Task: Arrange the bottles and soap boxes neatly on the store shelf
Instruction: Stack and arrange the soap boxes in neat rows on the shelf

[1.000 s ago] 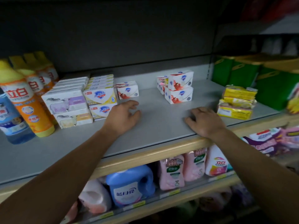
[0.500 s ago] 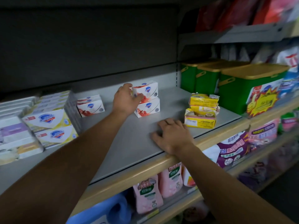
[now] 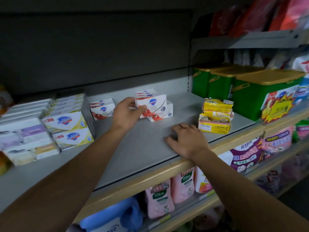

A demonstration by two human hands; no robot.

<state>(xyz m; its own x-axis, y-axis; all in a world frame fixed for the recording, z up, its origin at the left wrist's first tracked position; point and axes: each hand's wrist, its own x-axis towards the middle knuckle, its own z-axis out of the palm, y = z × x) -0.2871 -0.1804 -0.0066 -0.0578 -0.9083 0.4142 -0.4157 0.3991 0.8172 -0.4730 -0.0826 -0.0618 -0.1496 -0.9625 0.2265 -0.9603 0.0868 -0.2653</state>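
The left hand (image 3: 127, 113) hides the left end of the gripped soap box (image 3: 153, 104).

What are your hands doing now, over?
Left hand grips top red-and-white soap box. Right hand flat on shelf. Yellow soap stack nearby, not blocking.

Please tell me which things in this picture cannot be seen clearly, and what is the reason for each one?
- Soap box held by the left hand, head view: fingers hide its left end.
- Boxes stacked behind it: front box hides how many.
- Orange bottle, far left: cut off by the edge and blurred.
- Blue jug on the lower shelf: hidden partly by the left arm.
- Yellow packets beside the right hand: print too small.
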